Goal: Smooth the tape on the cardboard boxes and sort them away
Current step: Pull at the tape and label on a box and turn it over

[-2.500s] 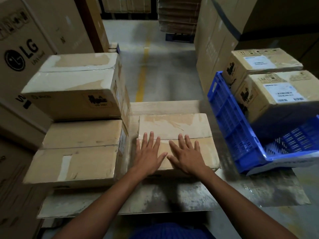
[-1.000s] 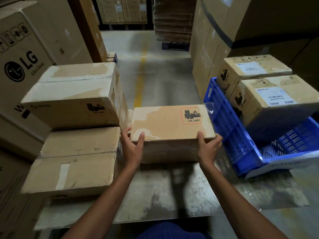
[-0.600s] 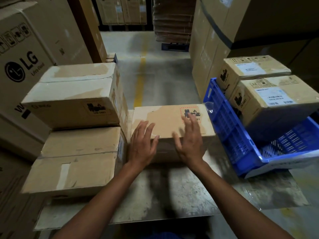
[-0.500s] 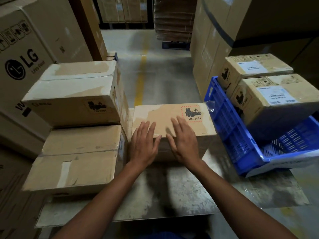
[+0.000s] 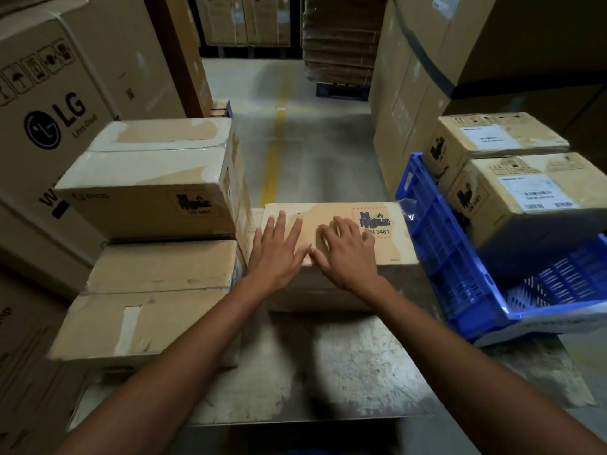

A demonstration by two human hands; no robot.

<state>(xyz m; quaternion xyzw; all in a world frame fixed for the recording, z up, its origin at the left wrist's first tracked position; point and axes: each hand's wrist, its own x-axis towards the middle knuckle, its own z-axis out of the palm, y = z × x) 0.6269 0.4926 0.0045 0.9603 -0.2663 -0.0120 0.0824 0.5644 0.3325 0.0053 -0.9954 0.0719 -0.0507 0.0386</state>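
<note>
A brown cardboard box (image 5: 392, 246) with a red-framed "UN 3481" label lies on the worn metal table (image 5: 328, 372) in front of me. My left hand (image 5: 276, 254) rests flat on the box's top near its left end, fingers spread. My right hand (image 5: 346, 252) lies flat beside it, fingers reaching the label. Both palms press on the top; neither holds anything. The thumbs almost touch at the near top edge.
Two taped boxes are stacked at the left, upper (image 5: 151, 178) on lower (image 5: 147, 300). A tilted blue plastic crate (image 5: 460, 267) at the right carries two labelled boxes (image 5: 528, 195). Large cartons stand on both sides; a floor aisle with a yellow line (image 5: 274, 156) runs ahead.
The box was turned and set down with its labelled face up. My hands let go of its sides and moved onto the top, sliding forward and spreading flat.
</note>
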